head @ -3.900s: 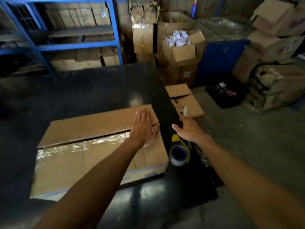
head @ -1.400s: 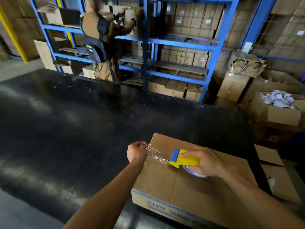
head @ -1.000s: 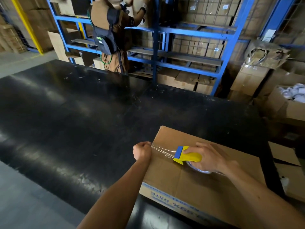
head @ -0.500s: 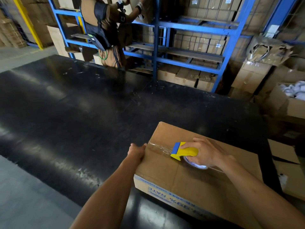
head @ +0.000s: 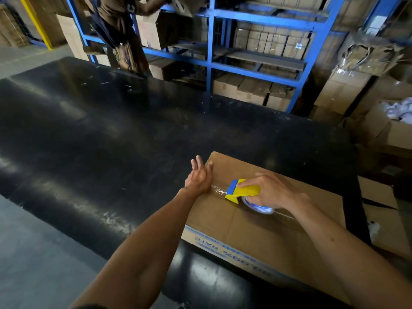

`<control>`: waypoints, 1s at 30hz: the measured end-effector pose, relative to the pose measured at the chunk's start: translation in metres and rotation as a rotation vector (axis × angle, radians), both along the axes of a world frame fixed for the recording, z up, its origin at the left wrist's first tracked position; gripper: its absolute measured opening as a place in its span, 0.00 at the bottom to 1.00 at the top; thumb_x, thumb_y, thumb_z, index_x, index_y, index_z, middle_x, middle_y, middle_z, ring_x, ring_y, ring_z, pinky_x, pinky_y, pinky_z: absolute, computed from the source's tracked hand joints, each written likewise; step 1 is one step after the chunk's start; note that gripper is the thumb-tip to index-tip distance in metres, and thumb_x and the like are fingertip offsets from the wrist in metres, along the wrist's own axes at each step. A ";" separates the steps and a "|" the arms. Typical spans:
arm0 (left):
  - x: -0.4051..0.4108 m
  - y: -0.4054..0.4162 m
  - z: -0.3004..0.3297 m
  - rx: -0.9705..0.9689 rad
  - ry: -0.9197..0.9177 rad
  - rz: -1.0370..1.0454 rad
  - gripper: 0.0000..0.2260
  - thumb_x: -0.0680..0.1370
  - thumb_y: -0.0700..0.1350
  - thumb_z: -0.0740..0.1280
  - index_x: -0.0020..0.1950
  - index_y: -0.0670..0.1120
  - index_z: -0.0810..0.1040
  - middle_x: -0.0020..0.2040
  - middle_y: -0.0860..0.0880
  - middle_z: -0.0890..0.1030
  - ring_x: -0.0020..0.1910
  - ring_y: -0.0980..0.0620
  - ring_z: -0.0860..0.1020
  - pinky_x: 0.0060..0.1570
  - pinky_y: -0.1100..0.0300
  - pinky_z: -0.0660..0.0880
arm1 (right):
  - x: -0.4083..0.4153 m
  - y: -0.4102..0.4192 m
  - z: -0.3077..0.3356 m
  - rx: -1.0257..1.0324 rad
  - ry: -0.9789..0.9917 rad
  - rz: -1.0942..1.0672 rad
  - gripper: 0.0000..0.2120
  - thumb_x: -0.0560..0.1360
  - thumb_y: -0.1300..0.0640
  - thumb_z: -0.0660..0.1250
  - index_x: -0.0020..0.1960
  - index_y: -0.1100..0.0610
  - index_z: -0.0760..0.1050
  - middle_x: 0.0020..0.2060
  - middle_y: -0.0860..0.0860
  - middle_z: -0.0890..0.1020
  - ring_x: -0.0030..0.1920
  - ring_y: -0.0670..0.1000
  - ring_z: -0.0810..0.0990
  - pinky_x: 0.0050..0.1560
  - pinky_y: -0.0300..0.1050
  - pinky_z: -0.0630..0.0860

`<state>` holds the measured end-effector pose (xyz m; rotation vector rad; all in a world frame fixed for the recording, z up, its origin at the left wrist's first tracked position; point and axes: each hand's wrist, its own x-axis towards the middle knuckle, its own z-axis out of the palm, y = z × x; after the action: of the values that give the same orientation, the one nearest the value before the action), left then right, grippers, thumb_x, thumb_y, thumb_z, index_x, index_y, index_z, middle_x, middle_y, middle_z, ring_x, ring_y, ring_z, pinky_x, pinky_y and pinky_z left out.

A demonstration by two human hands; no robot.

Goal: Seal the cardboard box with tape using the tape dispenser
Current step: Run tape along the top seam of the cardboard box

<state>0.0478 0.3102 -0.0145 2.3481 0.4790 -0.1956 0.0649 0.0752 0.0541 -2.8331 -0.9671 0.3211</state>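
Observation:
A flat brown cardboard box (head: 256, 228) lies on the black table (head: 111, 141), flaps closed. My right hand (head: 272, 189) grips a yellow and blue tape dispenser (head: 242, 191) that rests on the box top near its left end, with a clear tape roll under the palm. A short strip of clear tape (head: 218, 189) runs from the dispenser to the box's left edge. My left hand (head: 199, 176) lies at that edge with fingers spread, its heel on the tape end.
Blue metal shelving (head: 223, 41) stacked with cartons stands behind the table. Another person (head: 120, 30) works at the shelves at the far left. Open cartons (head: 383, 130) stand to the right, and flat cardboard (head: 383, 215) lies beside the table.
My left hand went from a fist pinching the tape end to an open hand flat on the box's left edge. The tape now lies down on the box. The dispenser barely moved.

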 end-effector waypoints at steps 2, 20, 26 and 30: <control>0.005 -0.003 -0.009 -0.012 0.140 0.166 0.32 0.83 0.63 0.42 0.82 0.46 0.50 0.80 0.39 0.59 0.75 0.37 0.65 0.70 0.42 0.61 | 0.001 0.000 -0.003 0.000 -0.002 0.002 0.24 0.70 0.39 0.70 0.65 0.34 0.74 0.38 0.40 0.68 0.44 0.46 0.70 0.42 0.40 0.65; 0.007 -0.009 -0.012 0.212 0.104 0.190 0.33 0.84 0.61 0.41 0.64 0.41 0.78 0.62 0.38 0.80 0.62 0.36 0.76 0.62 0.44 0.70 | 0.004 -0.010 0.001 -0.021 0.079 -0.007 0.27 0.63 0.35 0.66 0.62 0.33 0.75 0.56 0.45 0.83 0.52 0.53 0.81 0.50 0.46 0.78; 0.009 -0.010 -0.018 0.236 0.067 0.201 0.32 0.84 0.61 0.42 0.63 0.42 0.77 0.61 0.38 0.80 0.61 0.36 0.77 0.62 0.43 0.70 | -0.007 -0.068 0.005 -0.039 0.085 -0.066 0.23 0.65 0.39 0.70 0.61 0.33 0.76 0.51 0.43 0.85 0.48 0.50 0.82 0.48 0.41 0.77; 0.002 -0.016 -0.024 0.320 -0.061 0.094 0.34 0.82 0.65 0.41 0.74 0.42 0.63 0.75 0.37 0.66 0.74 0.38 0.66 0.73 0.42 0.60 | -0.008 -0.067 0.000 -0.016 0.047 -0.053 0.23 0.65 0.38 0.68 0.61 0.34 0.77 0.54 0.42 0.84 0.51 0.49 0.81 0.50 0.42 0.78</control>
<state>0.0502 0.2937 -0.0383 2.6255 0.6282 -0.0024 0.0573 0.0078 0.0544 -2.8462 -0.8821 0.3895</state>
